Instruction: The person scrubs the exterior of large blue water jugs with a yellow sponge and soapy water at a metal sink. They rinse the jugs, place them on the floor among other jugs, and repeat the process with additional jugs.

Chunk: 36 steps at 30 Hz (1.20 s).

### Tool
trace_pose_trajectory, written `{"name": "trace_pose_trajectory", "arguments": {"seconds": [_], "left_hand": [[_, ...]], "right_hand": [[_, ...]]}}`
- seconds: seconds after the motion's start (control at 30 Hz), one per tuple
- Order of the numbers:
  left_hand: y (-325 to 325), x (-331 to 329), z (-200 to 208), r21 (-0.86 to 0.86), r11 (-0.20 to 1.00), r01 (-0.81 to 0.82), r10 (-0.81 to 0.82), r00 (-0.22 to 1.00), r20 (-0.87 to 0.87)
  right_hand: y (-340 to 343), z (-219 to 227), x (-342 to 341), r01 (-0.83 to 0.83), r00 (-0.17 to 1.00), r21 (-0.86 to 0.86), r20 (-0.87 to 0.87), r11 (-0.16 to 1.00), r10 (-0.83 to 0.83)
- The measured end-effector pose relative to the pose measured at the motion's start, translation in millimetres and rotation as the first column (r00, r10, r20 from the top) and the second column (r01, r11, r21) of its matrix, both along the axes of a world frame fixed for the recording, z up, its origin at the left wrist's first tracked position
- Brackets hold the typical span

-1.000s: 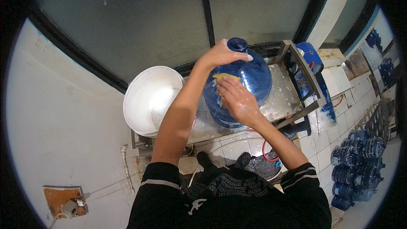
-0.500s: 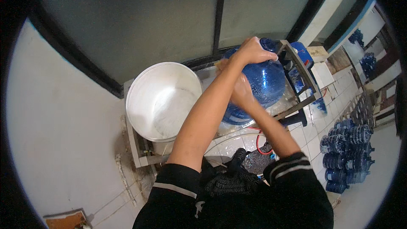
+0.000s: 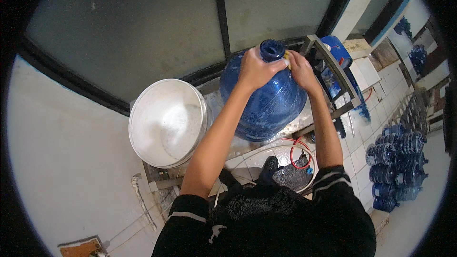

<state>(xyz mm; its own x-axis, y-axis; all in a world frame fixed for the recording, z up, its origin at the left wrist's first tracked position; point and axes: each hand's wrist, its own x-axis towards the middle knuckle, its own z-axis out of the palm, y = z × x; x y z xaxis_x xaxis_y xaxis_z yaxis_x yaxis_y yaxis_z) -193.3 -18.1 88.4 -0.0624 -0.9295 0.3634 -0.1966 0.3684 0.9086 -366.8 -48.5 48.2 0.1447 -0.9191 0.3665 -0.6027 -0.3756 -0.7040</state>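
Head view: blue jug (image 3: 271,107) stands neck-up on the metal tabletop (image 3: 304,118), streaky and wet-looking; can't tell if it leans slightly. Left hand (image 3: 257,70): grip curled round the near left side of the jug's neck (image 3: 273,56), thumb across the front, some fingers hidden. Right hand (image 3: 302,71): grip pinching a yellow sponge (image 3: 287,57) at the right side of the jug's neck, sponge mostly covered by fingers. White bucket (image 3: 147,119) sits left of the jug, apart from it. Metal frame (image 3: 334,69) right of the jug. Red hose (image 3: 292,154) on the near side of the jug, down by the shoes (image 3: 269,167). Stacked bottles (image 3: 395,169) well apart, right of the jug.

Risks, my judgement: wet plastic likely slippery, so left grip could slide off if the right presses hard; jug could then twist or tip. Its base looks near the tabletop's front edge, so a skid could drop it toward hose and shoes. Loose pinch could lose the sponge.
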Motion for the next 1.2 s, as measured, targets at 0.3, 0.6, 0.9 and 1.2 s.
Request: {"name": "trace_pose_trajectory", "arguments": {"seconds": [0.3, 0.6, 0.9, 1.2], "left_hand": [[13, -3, -2, -0.462, 0.811, -0.360, 0.539, 0.766, 0.350], [16, -14, 4, -0.498, 0.747, -0.441, 0.652, 0.636, 0.414], [15, -10, -6, -0.024, 0.973, -0.229, 0.229, 0.956, 0.181], [11, 2, -16, 0.009, 0.993, -0.116, 0.111, 0.966, 0.232]], "right_hand": [[-113, 23, 92, -0.978, 0.128, 0.169, 0.010, 0.125, 0.992], [-78, 10, 57, -0.703, 0.624, -0.150, 0.339, 0.695, 0.704], [27, -45, -37, 0.028, 0.897, -0.172, 0.440, 0.985, 0.052], [-65, -85, -23, -0.429, 0.470, 0.163, 0.880, 0.889, 0.065]]}}
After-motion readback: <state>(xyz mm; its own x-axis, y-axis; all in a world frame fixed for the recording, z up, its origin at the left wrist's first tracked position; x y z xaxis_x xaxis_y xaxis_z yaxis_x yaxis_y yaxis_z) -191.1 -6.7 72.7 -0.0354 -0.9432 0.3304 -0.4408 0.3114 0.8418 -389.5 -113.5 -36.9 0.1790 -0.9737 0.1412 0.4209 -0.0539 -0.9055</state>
